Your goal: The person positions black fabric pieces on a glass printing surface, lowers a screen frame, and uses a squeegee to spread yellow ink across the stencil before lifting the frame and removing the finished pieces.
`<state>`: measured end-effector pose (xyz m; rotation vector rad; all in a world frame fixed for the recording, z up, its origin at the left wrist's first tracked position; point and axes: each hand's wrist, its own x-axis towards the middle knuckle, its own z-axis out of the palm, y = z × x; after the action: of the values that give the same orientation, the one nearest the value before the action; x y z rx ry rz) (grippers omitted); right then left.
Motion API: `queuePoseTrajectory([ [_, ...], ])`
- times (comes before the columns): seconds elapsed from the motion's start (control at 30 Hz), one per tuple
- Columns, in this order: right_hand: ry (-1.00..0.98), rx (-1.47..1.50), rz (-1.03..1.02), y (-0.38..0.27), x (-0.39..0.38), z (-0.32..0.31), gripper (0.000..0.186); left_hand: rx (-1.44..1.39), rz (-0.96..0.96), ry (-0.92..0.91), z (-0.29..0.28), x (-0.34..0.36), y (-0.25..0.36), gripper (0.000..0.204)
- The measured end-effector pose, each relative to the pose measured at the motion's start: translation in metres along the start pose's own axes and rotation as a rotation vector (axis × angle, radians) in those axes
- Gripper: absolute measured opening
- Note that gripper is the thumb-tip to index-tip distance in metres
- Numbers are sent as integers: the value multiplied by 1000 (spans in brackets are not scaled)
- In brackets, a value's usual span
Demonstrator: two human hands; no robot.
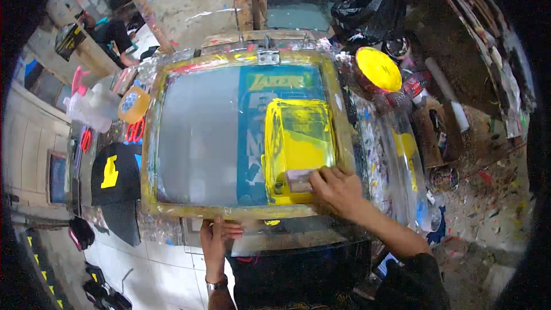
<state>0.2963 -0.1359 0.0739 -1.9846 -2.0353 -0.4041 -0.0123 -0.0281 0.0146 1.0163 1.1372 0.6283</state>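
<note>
A wooden-framed printing screen point(150, 155) lies in front of me, its mesh grey on the left and teal on the right. Yellow ink point(307, 152) coats a rectangle on the teal part. My right hand point(336, 192) is closed around a pale squeegee point(298, 180), which rests on the mesh at the near end of the ink. Just below the frame's near edge is my left hand point(220, 234), fingers apart and slightly blurred; whether it touches the wood I cannot tell. A metal hinge clamp point(268, 57) sits at the frame's far edge.
Left of the screen are a dark cut fabric piece point(115, 178) with a yellow print, red-handled scissors point(135, 131), a tape roll point(134, 104) and a spray bottle point(86, 103). A yellow ink tub point(379, 69) stands far right. Another person point(112, 37) is at back left.
</note>
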Motion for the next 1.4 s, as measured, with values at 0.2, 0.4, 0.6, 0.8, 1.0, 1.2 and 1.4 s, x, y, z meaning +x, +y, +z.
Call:
queuePoseTrajectory([
  [0.2, -426, 159, 79, 47, 87, -1, 34, 4, 12, -18, -1, -4, 11, 38],
  [0.4, 40, -49, 57, 81, 112, 31, 27, -20, 16, -48, -3, -1, 4, 35],
  [0.6, -72, -21, 40, -12, 5, -5, 21, -37, 41, -19, 2, -4, 6, 35],
  [0.8, -84, -20, 62, -43, -7, -31, 31, -29, 152, -86, -3, -1, 1, 33],
  [1.0, 251, -67, 278, -72, -2, -51, 47, -61, 355, -148, 1, -17, 25, 22],
  [1.2, 517, -197, 112, -32, 80, -131, 48, -29, 767, -27, 41, -22, 112, 26],
  [1.4, 506, -236, 174, 18, 163, -193, 55, 553, 910, 108, 132, 116, 96, 61],
])
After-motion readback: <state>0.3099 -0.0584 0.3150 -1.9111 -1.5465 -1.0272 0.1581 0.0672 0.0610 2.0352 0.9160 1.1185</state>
